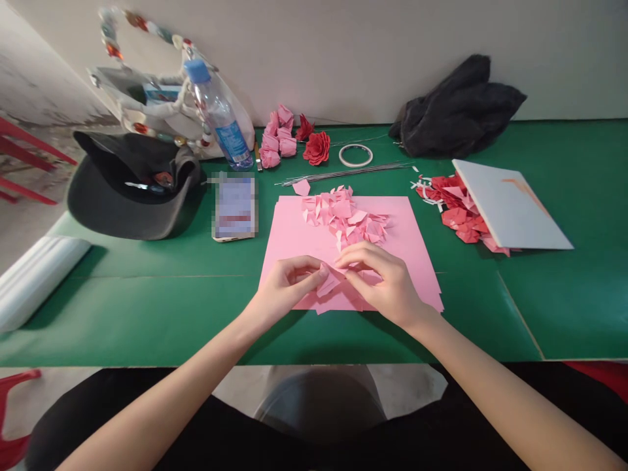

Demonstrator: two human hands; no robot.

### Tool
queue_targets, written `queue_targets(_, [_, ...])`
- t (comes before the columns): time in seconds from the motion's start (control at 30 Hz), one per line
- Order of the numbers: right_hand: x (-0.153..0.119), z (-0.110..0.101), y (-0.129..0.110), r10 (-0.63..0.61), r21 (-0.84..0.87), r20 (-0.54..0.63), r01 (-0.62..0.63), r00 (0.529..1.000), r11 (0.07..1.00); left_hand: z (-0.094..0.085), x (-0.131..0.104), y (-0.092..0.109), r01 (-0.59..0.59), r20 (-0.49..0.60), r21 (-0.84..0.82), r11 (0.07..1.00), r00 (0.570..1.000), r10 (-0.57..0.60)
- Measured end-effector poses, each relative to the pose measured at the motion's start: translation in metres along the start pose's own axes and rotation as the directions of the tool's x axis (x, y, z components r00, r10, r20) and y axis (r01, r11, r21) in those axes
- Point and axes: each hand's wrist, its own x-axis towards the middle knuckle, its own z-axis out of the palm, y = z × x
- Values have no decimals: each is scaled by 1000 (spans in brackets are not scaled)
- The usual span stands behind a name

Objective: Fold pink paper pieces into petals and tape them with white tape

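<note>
A small pink paper piece [330, 281] is held in a thumb-and-finger pinch by both the left hand [285, 282] and the right hand [387, 281], above pink sheets [287, 239] laid on the green table [161, 294], near a heap of cut pink pieces [343, 210].

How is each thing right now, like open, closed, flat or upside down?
Left hand: pinching the pink piece
Right hand: pinching it too
Pink piece: between both hands
Pink sheets: stacked flat
Folded pieces: heaped loosely
Bottle: capped
Hat: upside down
Bag: open
Phone: lying face up
Tape roll: lying flat
Wires: lying together
White board: tilted over paper pieces
Red flower: petals open
</note>
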Motion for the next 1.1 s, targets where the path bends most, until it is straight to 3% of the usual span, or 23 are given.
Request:
queue_targets(0.1, [-1, -2, 6, -145, -48, 22, 146, 989, 988, 0, -1, 2, -9, -14, -27, 1000, 1000, 8])
queue_targets(0.37, [-1, -4, 7, -210, -71, 80, 216, 974, 974, 5, -2, -3, 85, -50, -185, 979, 994, -96])
queue_targets(0.43, [0, -5, 5, -136, -33, 108, 141, 985, 990, 5, -1, -6, 78, -64, -181, 981, 994, -90])
queue_targets(0.5, [1, -6, 3, 24, 42, 136, -30, 990, 999, 4, 0, -8, 63, -77, -163, 985, 994, -76])
queue_targets(0.6, [2, -4, 4, 275, 164, 199, -309, 941, 937, 3, 1, -9, 28, -90, -84, 996, 995, -36])
queue_targets(0.7, [2, -1, 7, 398, 249, 242, -454, 885, 856, 4, 0, -10, -18, -112, 18, 1000, 994, 20])
queue_targets(0.83, [3, 0, 5, 449, 308, 192, -488, 872, 817, 6, -1, -12, -49, -157, -59, 997, 987, 39])
queue_targets(0.93, [5, -1, 1, 450, 315, 136, -469, 883, 825, 8, -1, -12, -27, -125, -146, 989, 992, 9])
queue_targets(1.1, [5, -1, -4, 450, 300, 119, -465, 885, 833, 12, -2, -12, -47, -126, -139, 989, 992, 29])
